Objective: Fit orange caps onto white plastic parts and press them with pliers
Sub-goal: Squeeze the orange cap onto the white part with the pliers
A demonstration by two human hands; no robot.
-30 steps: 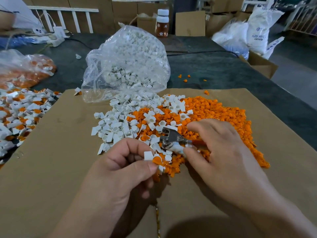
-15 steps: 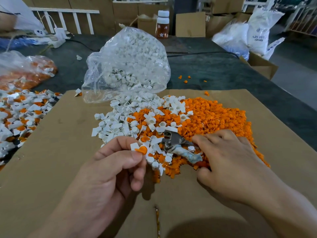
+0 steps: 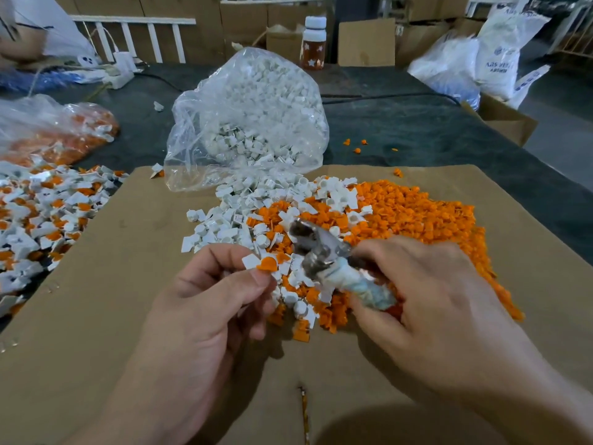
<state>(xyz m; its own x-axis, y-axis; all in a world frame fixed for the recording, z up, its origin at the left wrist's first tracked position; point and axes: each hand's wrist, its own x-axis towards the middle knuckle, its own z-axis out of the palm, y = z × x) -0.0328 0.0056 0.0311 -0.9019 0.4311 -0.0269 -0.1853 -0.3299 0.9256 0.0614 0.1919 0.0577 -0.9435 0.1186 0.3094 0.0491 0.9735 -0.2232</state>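
My left hand (image 3: 205,303) pinches a white plastic part with an orange cap (image 3: 261,263) on it between thumb and forefinger, above the cardboard. My right hand (image 3: 426,303) grips the taped handles of the pliers (image 3: 324,252), lifted off the pile, with the metal jaws pointing left, just right of the capped part and apart from it. Under both hands lies a heap of loose orange caps (image 3: 417,216) mixed on its left with loose white parts (image 3: 231,226).
A cardboard sheet (image 3: 112,284) covers the dark table. A clear bag of white parts (image 3: 250,117) stands behind the heap. Finished capped parts (image 3: 41,207) lie at the left, with a bag of orange caps (image 3: 57,133) behind. A bottle (image 3: 313,43), boxes and sacks stand at the back.
My right hand has taken hold of the pliers and lifted them off the pile towards the capped part. My left hand has stayed raised, still holding that part.
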